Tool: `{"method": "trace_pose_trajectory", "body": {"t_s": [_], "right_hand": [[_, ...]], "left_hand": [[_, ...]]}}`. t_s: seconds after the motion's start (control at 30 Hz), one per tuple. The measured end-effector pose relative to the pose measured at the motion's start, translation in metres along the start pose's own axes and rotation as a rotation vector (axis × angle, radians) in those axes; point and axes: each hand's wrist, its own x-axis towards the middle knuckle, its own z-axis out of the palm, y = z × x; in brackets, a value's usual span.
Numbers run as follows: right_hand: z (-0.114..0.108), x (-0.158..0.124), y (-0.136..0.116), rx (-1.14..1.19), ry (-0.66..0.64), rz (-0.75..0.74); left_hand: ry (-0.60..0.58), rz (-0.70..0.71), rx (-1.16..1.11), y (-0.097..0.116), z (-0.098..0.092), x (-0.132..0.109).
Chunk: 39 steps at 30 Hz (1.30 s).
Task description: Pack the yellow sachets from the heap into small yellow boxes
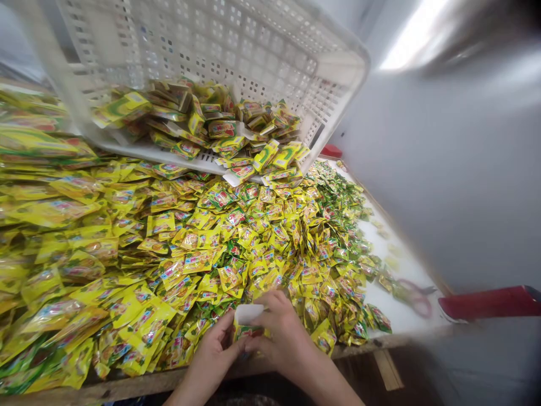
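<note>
Close to the table's front edge, my left hand (218, 348) grips the side of a small carton (244, 332) whose white flap stands up. My right hand (276, 330) is closed at the same carton from the other side, its fingers near the flap and partly covering it. What lies between the right fingertips is hard to make out. Beneath and beyond both hands spreads a deep heap of small yellow and green sachets (198, 259). Behind the heap, a tipped white plastic crate (338, 73) has its opening toward me and holds many flat yellow-green cartons (224, 128).
Pink-handled scissors (416, 299) lie on the white tabletop (380, 237) at the right. A dark red object (490, 303) juts in at the right corner, and a smaller red thing (331, 150) sits by the crate. A grey wall (443, 169) runs along the right.
</note>
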Motion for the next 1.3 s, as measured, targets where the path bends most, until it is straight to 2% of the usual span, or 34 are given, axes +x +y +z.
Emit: {"method": "trace_pose_trajectory", "body": {"t_s": [0.1,0.2,0.27,0.33,0.4,0.5,0.57,0.63,0.7,0.8,0.87,0.97,1.07,1.23,1.3], "right_hand": [[0.000,0.001,0.001,-0.096,0.019,0.013],[0.001,0.005,0.006,-0.171,-0.020,-0.037],[0.000,0.007,0.007,-0.134,-0.033,-0.073],[-0.003,0.006,0.006,-0.038,0.010,-0.092],[-0.003,0.001,0.005,0.106,0.112,-0.045],[0.006,-0.009,0.007,0.471,0.242,0.216],[0.017,-0.014,0.009,0.810,0.215,0.424],[0.027,-0.015,0.012,1.107,0.162,0.555],[0.032,-0.014,0.014,1.282,0.119,0.599],[0.030,-0.011,0.016,1.385,-0.004,0.583],[0.026,-0.011,0.016,1.423,-0.092,0.557],[0.023,-0.013,0.014,1.445,-0.139,0.507],[0.027,-0.014,0.007,1.341,-0.047,0.487],[0.038,-0.001,0.004,0.860,0.204,0.383],[0.040,0.006,0.010,0.861,0.242,0.381]], "left_hand": [[-0.015,0.008,0.043,0.000,0.001,0.000],[-0.046,0.012,0.070,0.000,0.000,-0.001],[-0.066,0.017,0.081,0.000,-0.001,-0.002],[-0.060,0.030,0.090,-0.002,-0.004,-0.004],[-0.030,0.037,0.105,-0.005,-0.006,-0.005],[0.007,0.011,0.137,-0.008,-0.010,-0.009],[-0.038,-0.005,0.149,-0.006,-0.012,-0.012],[-0.084,-0.029,0.142,0.000,-0.014,-0.015],[-0.094,-0.067,0.138,0.010,-0.016,-0.016],[-0.114,-0.099,0.181,0.026,-0.020,-0.016],[-0.134,-0.118,0.183,0.034,-0.022,-0.016],[-0.042,-0.192,0.085,0.041,-0.022,-0.017],[0.019,-0.232,-0.014,0.046,-0.016,-0.020],[-0.034,-0.144,-0.071,0.042,-0.009,-0.013],[0.012,-0.109,-0.017,0.035,-0.013,-0.003]]}}
